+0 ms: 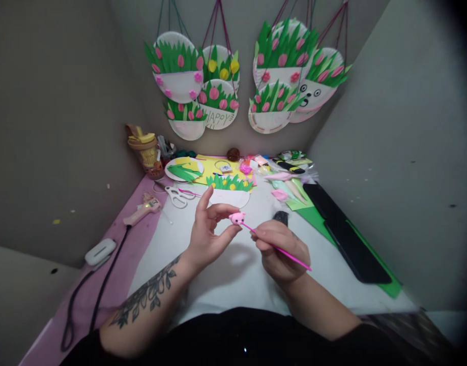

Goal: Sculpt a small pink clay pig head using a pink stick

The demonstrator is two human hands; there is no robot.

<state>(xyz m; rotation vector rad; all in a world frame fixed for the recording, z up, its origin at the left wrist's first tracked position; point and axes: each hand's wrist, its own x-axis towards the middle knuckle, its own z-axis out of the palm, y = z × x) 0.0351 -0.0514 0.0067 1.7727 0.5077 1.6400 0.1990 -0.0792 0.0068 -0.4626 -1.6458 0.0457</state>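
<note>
Between the thumb and a finger of my left hand point(212, 231) is a small pink pig head point(237, 218) with dark eyes, apparently modelled from clay. The index finger of that hand points up, away from the figure. My right hand point(283, 249) is closed round a thin magenta stick tool point(292, 258), gripped like a pencil. The tool's tip reaches the lower right side of the pig's face; whether it presses in is too small to tell. Both hands are raised over the white table covering point(226, 290).
A paper-plate basket with grass point(230, 197) lies behind my hands. White scissors point(177, 196), a glue gun point(144, 209) and its cable are on the left. A black flat case point(344, 234) lies right on green sheets. Modelling clay packets point(289, 183) stand behind. Plate baskets point(180, 86) hang on the wall.
</note>
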